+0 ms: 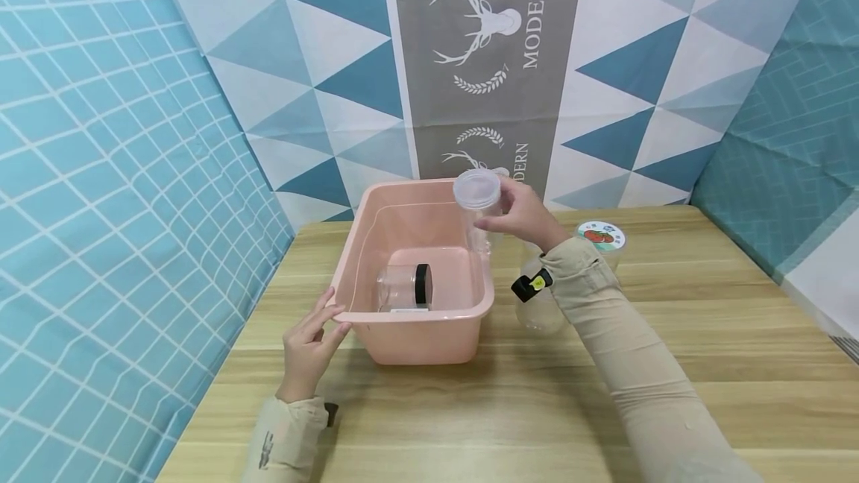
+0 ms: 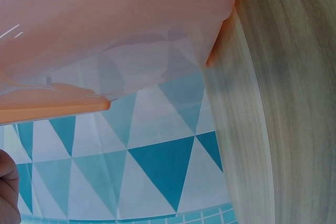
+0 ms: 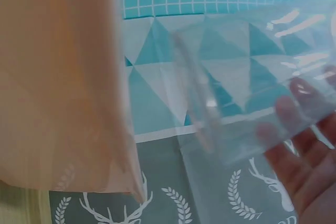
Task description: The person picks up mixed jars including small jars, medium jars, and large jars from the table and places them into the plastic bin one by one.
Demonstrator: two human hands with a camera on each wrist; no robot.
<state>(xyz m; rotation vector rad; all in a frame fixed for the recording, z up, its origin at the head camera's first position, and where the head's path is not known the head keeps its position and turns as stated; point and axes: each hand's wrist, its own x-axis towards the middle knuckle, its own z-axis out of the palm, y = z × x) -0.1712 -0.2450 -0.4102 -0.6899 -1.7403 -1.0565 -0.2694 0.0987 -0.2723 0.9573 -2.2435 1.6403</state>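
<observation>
My right hand (image 1: pixel 523 211) grips a clear plastic jar (image 1: pixel 478 218) with a translucent lid, holding it upright above the right rim of a pink basin (image 1: pixel 419 341). In the right wrist view, the fingers wrap the see-through wall of that jar (image 3: pixel 247 87). Inside the basin lies another clear jar (image 1: pixel 397 288) on its side, its black lid (image 1: pixel 423 285) facing right. My left hand (image 1: pixel 312 345) holds the basin's near left corner, fingers on the rim and thumb against the front wall. Only a bit of this hand (image 2: pixel 8 187) shows in the left wrist view.
Right of the basin, a clear container (image 1: pixel 540 311) stands partly behind my right wrist. Farther right, a container with a printed lid (image 1: pixel 602 235) is half hidden by the sleeve. Patterned cloth (image 1: pixel 349 58) hangs behind the wooden table (image 1: pixel 705 304).
</observation>
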